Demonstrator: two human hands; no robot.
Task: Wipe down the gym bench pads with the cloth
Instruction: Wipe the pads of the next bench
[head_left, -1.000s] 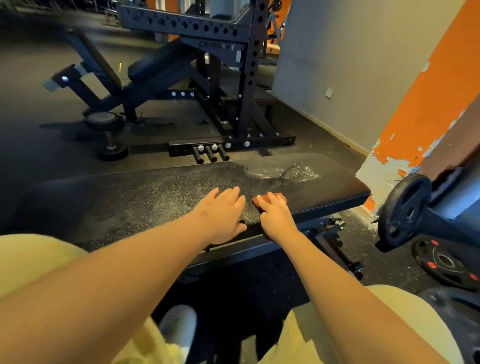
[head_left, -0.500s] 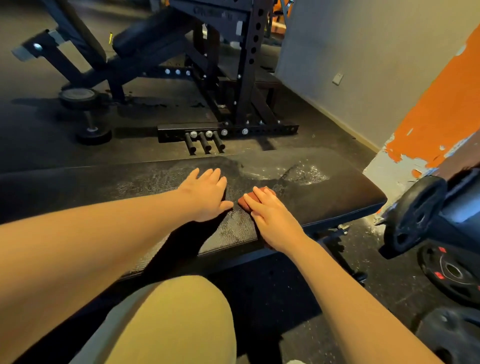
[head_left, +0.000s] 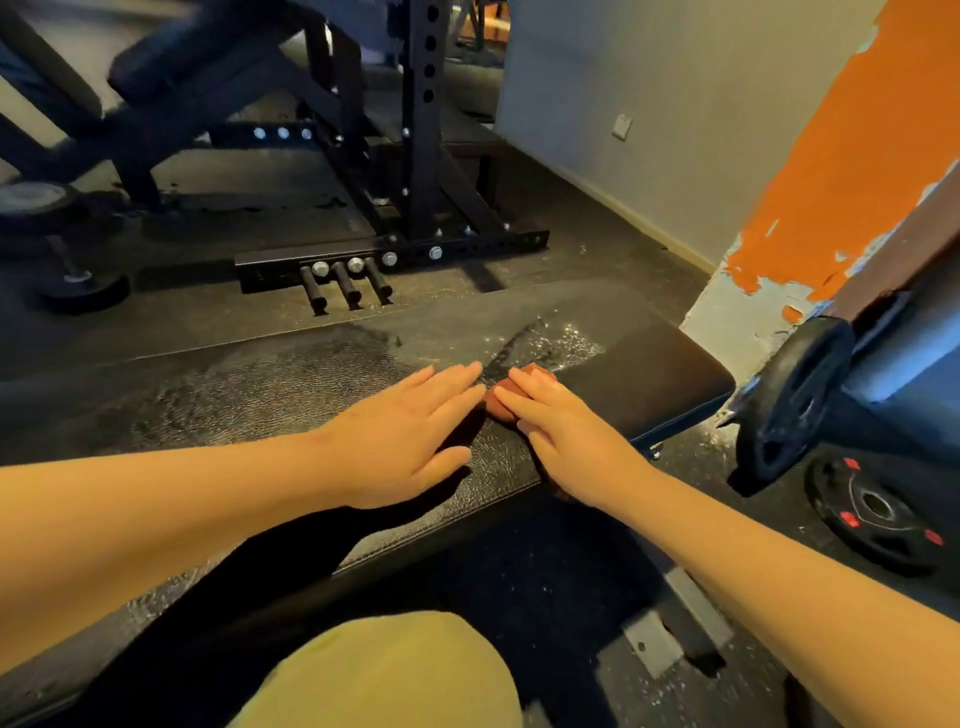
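A flat black gym bench pad (head_left: 249, 395) runs across the view, with wet streaks and white specks near its right end. My right hand (head_left: 561, 431) lies flat with straight fingers on a small reddish-brown cloth (head_left: 501, 408), pressing it onto the pad; most of the cloth is hidden under the hand. My left hand (head_left: 410, 431) rests flat on the pad just left of the cloth, fingers straight and pointing toward it, fingertips nearly meeting those of the right hand.
A black power rack (head_left: 415, 171) with an incline bench (head_left: 171, 67) stands on the floor beyond the pad. A dumbbell (head_left: 57, 239) lies at far left. Weight plates (head_left: 878, 509) lean and lie at right, beside an orange and grey wall (head_left: 810, 197). My knee (head_left: 395, 675) is below.
Both hands with the cloth have slid farther across the pad, away from me and toward the wet patch. The view has moved closer and tilted down.
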